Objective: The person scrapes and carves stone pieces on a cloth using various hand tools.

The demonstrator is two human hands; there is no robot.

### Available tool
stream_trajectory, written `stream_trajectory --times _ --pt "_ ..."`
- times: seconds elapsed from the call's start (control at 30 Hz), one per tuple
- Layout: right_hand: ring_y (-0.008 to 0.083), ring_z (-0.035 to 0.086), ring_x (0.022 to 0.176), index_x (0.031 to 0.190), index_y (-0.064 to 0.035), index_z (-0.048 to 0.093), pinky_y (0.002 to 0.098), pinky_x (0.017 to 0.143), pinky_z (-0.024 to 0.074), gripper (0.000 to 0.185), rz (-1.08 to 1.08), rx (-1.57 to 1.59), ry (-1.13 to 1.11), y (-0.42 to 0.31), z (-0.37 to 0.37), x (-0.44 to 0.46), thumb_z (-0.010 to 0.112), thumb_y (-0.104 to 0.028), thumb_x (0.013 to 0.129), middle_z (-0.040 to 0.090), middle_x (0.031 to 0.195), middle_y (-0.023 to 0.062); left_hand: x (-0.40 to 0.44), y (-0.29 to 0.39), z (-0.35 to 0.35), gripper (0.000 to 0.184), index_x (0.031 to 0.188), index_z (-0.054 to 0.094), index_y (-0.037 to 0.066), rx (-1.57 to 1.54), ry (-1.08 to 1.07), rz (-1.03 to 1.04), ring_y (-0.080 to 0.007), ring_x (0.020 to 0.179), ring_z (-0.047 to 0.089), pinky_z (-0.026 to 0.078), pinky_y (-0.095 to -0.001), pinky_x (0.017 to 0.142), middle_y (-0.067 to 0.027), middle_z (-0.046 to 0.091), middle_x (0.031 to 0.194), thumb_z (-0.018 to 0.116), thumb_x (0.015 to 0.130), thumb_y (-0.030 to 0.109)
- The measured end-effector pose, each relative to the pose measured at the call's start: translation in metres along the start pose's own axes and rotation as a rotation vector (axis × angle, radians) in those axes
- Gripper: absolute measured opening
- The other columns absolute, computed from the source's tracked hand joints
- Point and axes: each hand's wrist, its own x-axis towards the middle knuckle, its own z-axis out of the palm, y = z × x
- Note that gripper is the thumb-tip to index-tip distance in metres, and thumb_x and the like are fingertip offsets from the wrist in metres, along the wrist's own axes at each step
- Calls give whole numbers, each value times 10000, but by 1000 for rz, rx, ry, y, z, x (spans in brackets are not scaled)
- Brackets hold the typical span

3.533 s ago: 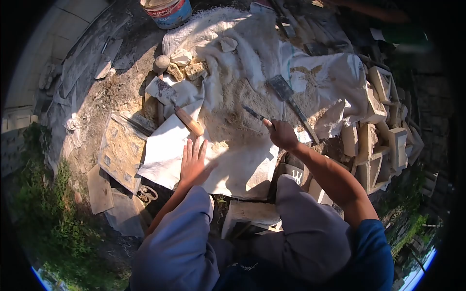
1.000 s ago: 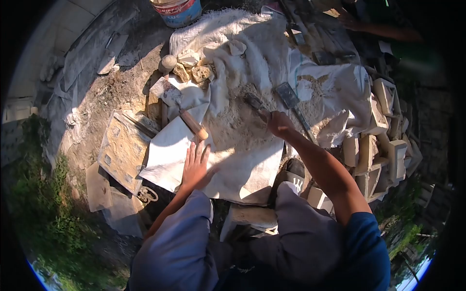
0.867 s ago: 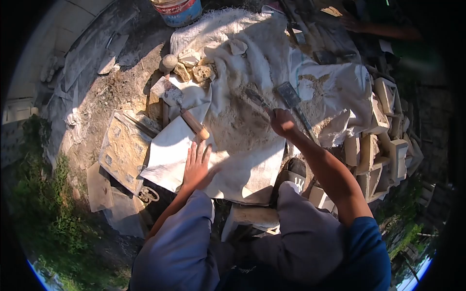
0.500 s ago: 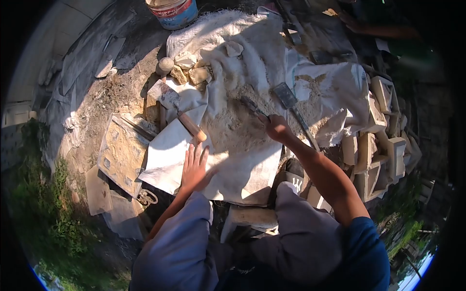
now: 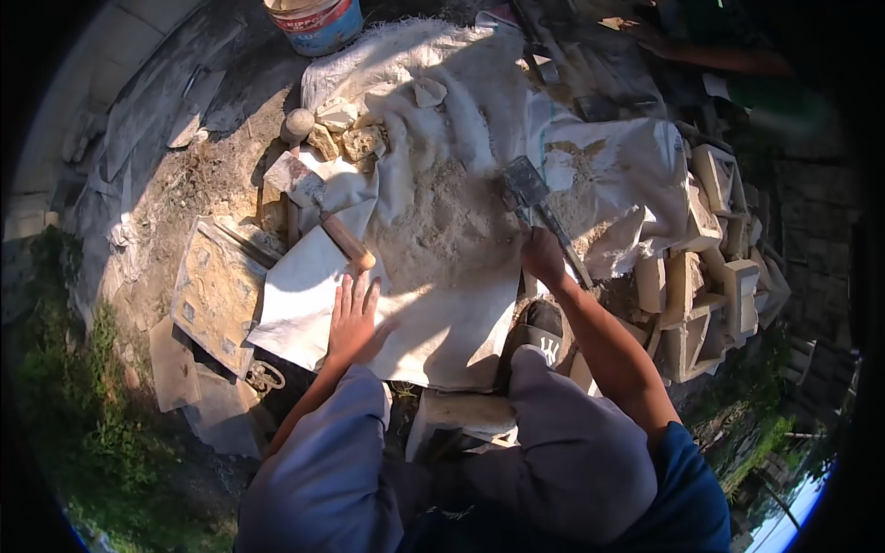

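Observation:
My left hand (image 5: 353, 324) lies with fingers spread on a white woven sack (image 5: 442, 355). Its fingertips are just below the wooden handle of a trowel (image 5: 347, 241), whose blade is crusted with pale material. My right hand (image 5: 544, 255) is closed around a short hand tool with a narrow dark end (image 5: 510, 197); its exact kind is unclear. That end meets or overlaps the dark square head of a long-handled tool (image 5: 525, 182) lying on the sack. Pale crumbly powder (image 5: 447, 221) covers the middle of the sack.
Several stone chunks (image 5: 364, 141) and a round-headed mallet (image 5: 298, 124) lie at the upper left. A paint bucket (image 5: 318, 26) stands behind. Pale moulded blocks (image 5: 687, 290) are stacked at right, a dusty slab (image 5: 217, 286) at left. Another person's arm (image 5: 710, 57) shows at upper right.
My right hand and its tool have swung right, off the powder and toward the long-handled tool. My left hand stays flat on the sack; the view has shifted slightly.

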Motion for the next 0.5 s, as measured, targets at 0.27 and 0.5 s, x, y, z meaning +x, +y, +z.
stream_trajectory --times 0.27,0.5 --pt "521 611 690 768 35 612 597 639 469 461 87 213 -7 -17 -26 9 523 -334 1029 613 682 308 0 -2 3 904 1540 336 28 34 8 10 -421 1519 138 104 -511 1240 -190 202 1640 623 889 585" --pt "517 613 670 753 27 618 594 639 476 503 -90 -2 -12 11 11 -6 511 -382 1024 625 693 306 0 0 2 911 1538 335 24 30 9 1 -421 1516 145 108 -514 1239 -199 212 1633 629 884 587"
